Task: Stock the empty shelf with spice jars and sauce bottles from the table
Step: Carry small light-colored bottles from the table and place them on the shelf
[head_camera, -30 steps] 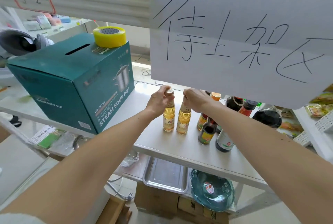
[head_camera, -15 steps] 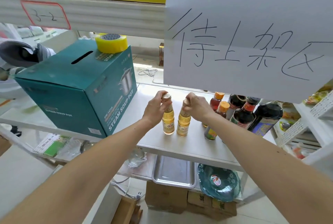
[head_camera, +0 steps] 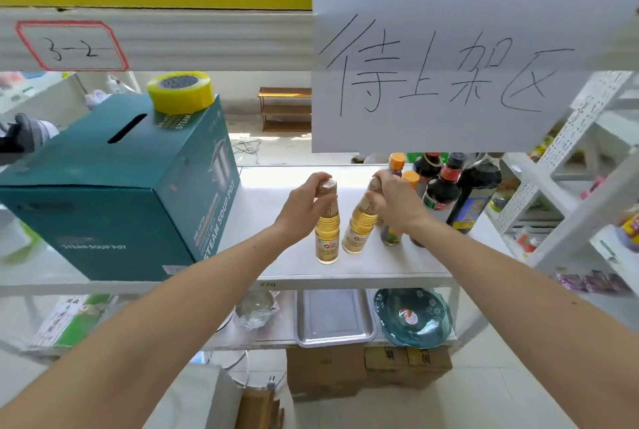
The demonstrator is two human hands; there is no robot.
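Both hands are clamped on bottle caps: our left hand (head_camera: 304, 200) on the left golden bottle (head_camera: 326, 235), our right hand (head_camera: 397, 202) on the right golden bottle (head_camera: 359, 224). Left bottle is upright on the white counter (head_camera: 262, 193); the right one tilts toward the left, bases nearly touching. Dark sauce bottles (head_camera: 442, 186) crowd just behind the right hand.

Judgement: lift straight up by the necks, wrap lower for a firmer hold, and level the tilted bottle first. Clear the dark bottles and the hanging paper sign (head_camera: 449, 48) on the way out.
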